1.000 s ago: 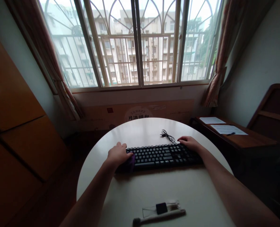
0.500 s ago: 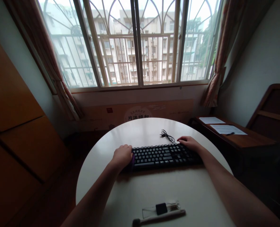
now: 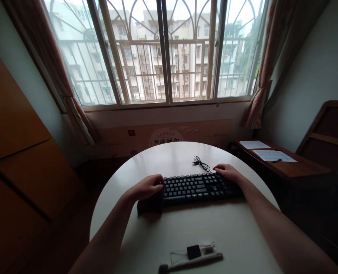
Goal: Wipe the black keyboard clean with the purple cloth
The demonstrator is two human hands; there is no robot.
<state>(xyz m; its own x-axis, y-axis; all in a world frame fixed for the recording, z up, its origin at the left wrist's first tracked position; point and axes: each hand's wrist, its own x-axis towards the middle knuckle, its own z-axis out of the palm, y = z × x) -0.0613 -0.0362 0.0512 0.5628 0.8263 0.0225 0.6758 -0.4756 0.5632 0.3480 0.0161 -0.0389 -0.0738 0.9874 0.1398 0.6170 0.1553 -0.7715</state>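
A black keyboard (image 3: 199,187) lies across the middle of a round white table (image 3: 186,232). My left hand (image 3: 146,186) sits at the keyboard's left end, closed over a dark purple cloth (image 3: 150,205) that hangs down onto the tabletop. My right hand (image 3: 228,172) lies on the keyboard's far right corner and holds it down. The keyboard's black cable (image 3: 201,163) is coiled just behind it.
Near the table's front edge lie a long white brush (image 3: 191,262) and a wire tool with a small black block (image 3: 194,252). A low wooden side table (image 3: 300,169) with papers (image 3: 273,155) stands to the right. A wooden cabinet (image 3: 20,152) fills the left, a barred window (image 3: 163,53) the back.
My left hand has slid right along the keyboard's left end and turned, and the cloth now hangs below it on the table. The right hand has stayed put.
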